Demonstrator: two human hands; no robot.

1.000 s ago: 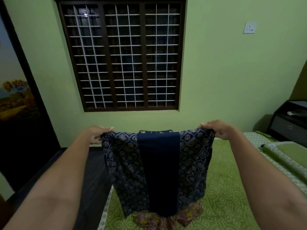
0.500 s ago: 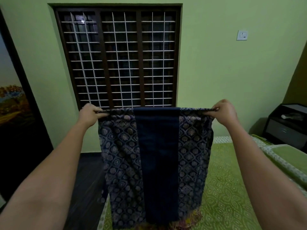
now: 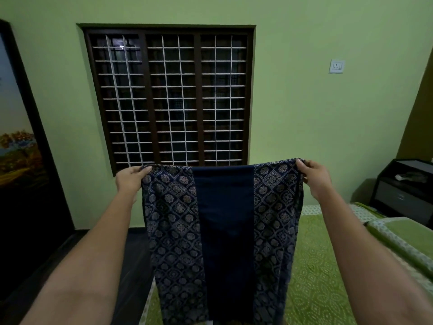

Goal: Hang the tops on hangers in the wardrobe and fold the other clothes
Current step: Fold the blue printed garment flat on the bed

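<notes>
A dark blue garment [image 3: 222, 231] with a plain navy middle panel and patterned side panels hangs full length in front of me, above the bed. My left hand [image 3: 131, 180] grips its top left corner. My right hand [image 3: 312, 178] grips its top right corner. The top edge is stretched nearly level between both hands at about window-sill height. The garment's lower end runs out of the bottom of the frame.
A bed with a green patterned cover [image 3: 314, 266] lies below and to the right, with a pillow [image 3: 405, 242] at its right. A dark bedside cabinet [image 3: 403, 191] stands far right. A barred window [image 3: 168, 97] faces me. Dark floor [image 3: 131, 266] and a wardrobe door with a picture [image 3: 18, 160] are at left.
Both hands have raised the garment from near the bed to full hanging length. The colourful clothes seen below it earlier are no longer visible.
</notes>
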